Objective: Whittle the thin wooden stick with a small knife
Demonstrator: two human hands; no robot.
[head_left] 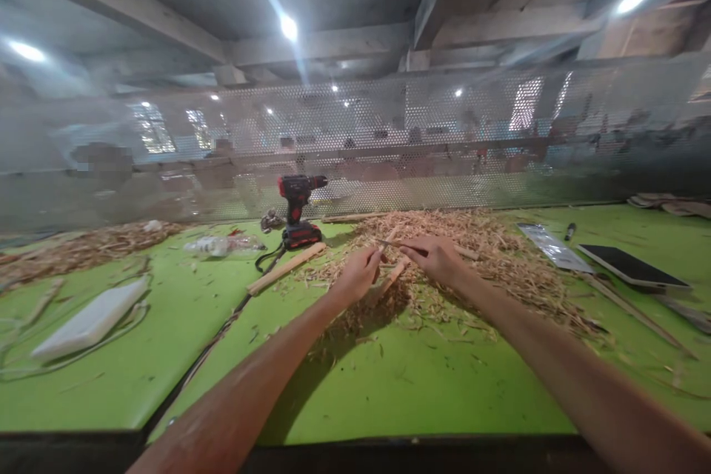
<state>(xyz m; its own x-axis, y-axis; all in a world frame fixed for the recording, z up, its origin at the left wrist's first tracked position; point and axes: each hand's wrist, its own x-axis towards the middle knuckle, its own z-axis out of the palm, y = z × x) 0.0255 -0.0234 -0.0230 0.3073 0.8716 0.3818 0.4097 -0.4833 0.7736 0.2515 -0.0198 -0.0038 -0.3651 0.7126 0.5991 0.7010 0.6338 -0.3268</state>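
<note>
Green covers the bench [400, 385], and its near edge runs dark along the bottom of the view, with a wide bare strip between that edge and the heap of wood shavings [472, 259]. Behind the shavings a perforated metal screen [389, 148] closes off the far edge of the bench. Over the near side of the shavings the left hand [358, 274] is curled shut around a short wooden stick [395, 272], and the right hand [436, 255] is just beside it, fingers pressed together on a thin strip or blade [392, 243] that reaches toward the left hand; which of the two it is cannot be told. The stick is pale, slim and tilted, its lower end pointing down into the shavings. Left of the shavings a longer wooden bar [286, 267] lies flat, and behind that stands a red and black drill [297, 211]. Further left of the shavings lies a white pad [92, 318] ringed by a cable. Right of the shavings lie a dark tablet [630, 265] and a long thin rod [638, 315], with open green bench between them and the near edge.
</note>
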